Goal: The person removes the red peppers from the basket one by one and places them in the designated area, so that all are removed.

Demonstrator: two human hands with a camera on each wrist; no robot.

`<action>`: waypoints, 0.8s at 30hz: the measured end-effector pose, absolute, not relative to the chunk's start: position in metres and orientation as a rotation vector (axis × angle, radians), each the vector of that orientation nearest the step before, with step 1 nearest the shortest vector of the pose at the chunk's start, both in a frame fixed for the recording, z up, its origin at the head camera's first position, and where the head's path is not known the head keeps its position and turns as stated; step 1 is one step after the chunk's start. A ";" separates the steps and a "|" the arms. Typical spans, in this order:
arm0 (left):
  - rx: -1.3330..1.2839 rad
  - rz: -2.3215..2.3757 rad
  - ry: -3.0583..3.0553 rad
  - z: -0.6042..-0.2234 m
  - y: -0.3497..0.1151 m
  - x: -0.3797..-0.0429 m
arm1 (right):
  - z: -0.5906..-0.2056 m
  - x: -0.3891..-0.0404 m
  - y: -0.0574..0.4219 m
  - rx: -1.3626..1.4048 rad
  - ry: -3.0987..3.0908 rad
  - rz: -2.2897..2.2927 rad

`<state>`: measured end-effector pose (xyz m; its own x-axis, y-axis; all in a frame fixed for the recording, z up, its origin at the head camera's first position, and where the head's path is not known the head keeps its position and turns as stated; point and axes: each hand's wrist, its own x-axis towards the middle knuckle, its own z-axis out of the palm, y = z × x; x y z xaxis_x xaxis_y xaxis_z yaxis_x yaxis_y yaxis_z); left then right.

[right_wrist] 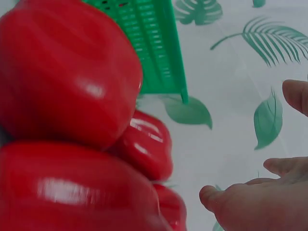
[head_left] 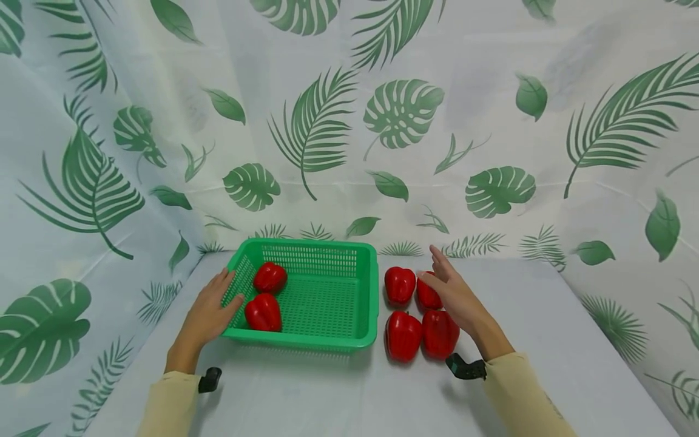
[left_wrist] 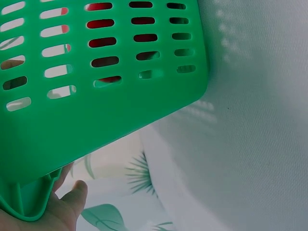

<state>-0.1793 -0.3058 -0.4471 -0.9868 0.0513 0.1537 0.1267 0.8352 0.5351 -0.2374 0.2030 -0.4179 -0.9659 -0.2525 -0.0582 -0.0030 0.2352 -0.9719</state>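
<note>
A green plastic basket (head_left: pixel 322 303) stands on the table with two red bell peppers (head_left: pixel 263 312) in its left part. My left hand (head_left: pixel 210 309) rests at the basket's left rim, fingers fairly straight and thumb spread toward the inside; the left wrist view shows the rim (left_wrist: pixel 29 207) partly covering the hand. To the right of the basket, several more red bell peppers (head_left: pixel 403 337) sit close together. Above the back right pepper (head_left: pixel 428 292), my right hand (head_left: pixel 459 297) is spread with nothing in it. Its fingers (right_wrist: pixel 240 204) are apart from the peppers in the right wrist view.
A white cloth covers the table (head_left: pixel 295 394). Behind and on both sides hangs a white curtain (head_left: pixel 338 206) with green leaf prints. Each wrist wears a dark strap camera (head_left: pixel 466 367).
</note>
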 end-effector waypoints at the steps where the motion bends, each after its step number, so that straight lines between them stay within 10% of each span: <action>1: -0.141 -0.854 -2.880 -0.447 -0.306 -0.179 | -0.417 -0.238 0.200 -0.247 2.297 -1.810; 24: -0.125 -0.841 -2.879 -0.449 -0.306 -0.179 | -0.402 -0.258 0.127 -0.388 2.089 -1.902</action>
